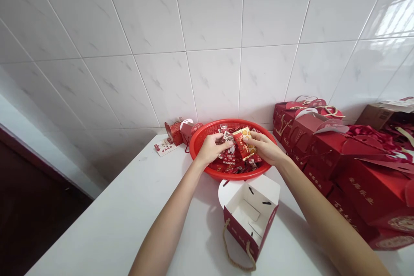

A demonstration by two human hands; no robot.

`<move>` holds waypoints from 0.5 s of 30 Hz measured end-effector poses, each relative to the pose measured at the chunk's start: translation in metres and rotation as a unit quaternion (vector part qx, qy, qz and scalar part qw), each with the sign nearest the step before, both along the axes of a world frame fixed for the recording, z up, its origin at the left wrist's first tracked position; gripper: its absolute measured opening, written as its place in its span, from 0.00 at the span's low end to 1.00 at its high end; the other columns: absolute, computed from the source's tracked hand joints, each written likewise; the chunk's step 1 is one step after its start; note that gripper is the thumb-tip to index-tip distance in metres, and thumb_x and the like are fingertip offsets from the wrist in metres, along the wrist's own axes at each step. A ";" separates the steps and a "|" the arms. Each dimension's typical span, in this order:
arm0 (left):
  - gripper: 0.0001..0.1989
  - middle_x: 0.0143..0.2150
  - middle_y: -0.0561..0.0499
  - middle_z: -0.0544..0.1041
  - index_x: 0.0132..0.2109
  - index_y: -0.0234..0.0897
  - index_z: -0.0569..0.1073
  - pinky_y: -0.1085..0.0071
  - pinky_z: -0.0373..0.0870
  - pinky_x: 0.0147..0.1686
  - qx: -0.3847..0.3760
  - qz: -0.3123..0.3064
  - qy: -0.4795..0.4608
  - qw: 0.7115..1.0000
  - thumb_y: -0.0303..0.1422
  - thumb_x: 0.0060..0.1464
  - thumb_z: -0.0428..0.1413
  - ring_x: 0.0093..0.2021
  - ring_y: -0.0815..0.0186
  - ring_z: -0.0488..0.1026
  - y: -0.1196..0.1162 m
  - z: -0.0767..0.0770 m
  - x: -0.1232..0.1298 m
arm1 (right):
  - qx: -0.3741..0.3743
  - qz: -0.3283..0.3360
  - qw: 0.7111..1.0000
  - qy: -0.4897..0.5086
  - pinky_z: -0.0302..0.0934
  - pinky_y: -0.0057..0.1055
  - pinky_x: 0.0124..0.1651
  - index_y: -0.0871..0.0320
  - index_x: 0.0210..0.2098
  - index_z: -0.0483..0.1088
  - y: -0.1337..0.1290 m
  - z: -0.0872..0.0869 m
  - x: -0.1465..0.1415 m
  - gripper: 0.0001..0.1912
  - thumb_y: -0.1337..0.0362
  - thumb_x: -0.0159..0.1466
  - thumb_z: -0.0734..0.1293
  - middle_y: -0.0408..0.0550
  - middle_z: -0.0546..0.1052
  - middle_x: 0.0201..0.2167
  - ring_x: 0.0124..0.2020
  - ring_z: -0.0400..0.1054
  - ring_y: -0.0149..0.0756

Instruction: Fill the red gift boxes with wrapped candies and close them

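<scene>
Over a red plastic basket filled with small wrapped packets, both of my hands are closed on packets. My left hand pinches a red-and-white snack packet between thumb and fingers. A red-and-gold snack packet is gripped by my right hand, close beside the first one. In front of the basket stands a dark red gift box with its flaps spread, its white inside bare and a rope handle hanging at the front.
Several closed red gift boxes are stacked along the right side. A brown carton stands behind them. Left of the basket are small red boxes and a printed card. The tiled wall rises behind the white table.
</scene>
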State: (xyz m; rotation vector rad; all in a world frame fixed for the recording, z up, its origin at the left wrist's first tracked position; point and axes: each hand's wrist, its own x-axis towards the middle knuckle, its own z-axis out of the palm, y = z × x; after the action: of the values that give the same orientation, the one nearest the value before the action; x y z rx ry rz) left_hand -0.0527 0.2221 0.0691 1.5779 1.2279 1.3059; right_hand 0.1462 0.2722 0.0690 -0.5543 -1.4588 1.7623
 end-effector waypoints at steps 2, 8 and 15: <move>0.20 0.36 0.48 0.80 0.38 0.32 0.78 0.69 0.73 0.35 0.005 -0.019 0.028 0.999 0.45 0.46 0.67 0.36 0.61 0.76 0.000 -0.001 0.000 | 0.007 0.011 1.000 0.003 0.72 0.28 0.38 0.54 0.41 0.79 0.001 -0.001 0.001 0.19 0.55 0.52 0.79 0.45 0.82 0.36 0.33 0.76 0.35; 0.22 0.27 0.52 0.76 0.39 0.32 0.76 0.72 0.70 0.23 -0.015 -0.004 0.018 1.000 0.47 0.46 0.67 0.23 0.67 0.72 0.002 -0.003 0.001 | 0.012 0.054 0.998 -0.016 0.72 0.33 0.40 0.55 0.44 0.79 0.000 -0.001 0.002 0.19 0.56 0.55 0.78 0.48 0.83 0.39 0.35 0.77 0.38; 0.19 0.29 0.50 0.79 0.44 0.32 0.75 0.75 0.70 0.22 -0.038 -0.025 -0.019 0.999 0.39 0.49 0.66 0.28 0.63 0.78 -0.001 0.000 0.003 | -0.007 0.013 1.000 -0.009 0.73 0.34 0.40 0.56 0.42 0.79 0.002 -0.004 -0.001 0.19 0.57 0.52 0.79 0.48 0.83 0.36 0.33 0.78 0.39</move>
State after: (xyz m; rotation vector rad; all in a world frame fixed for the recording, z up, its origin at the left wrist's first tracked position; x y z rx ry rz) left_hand -0.0502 0.2209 0.0690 1.5139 1.1934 1.2375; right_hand 0.1454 0.2745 0.0653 -0.5618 -1.4730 1.7937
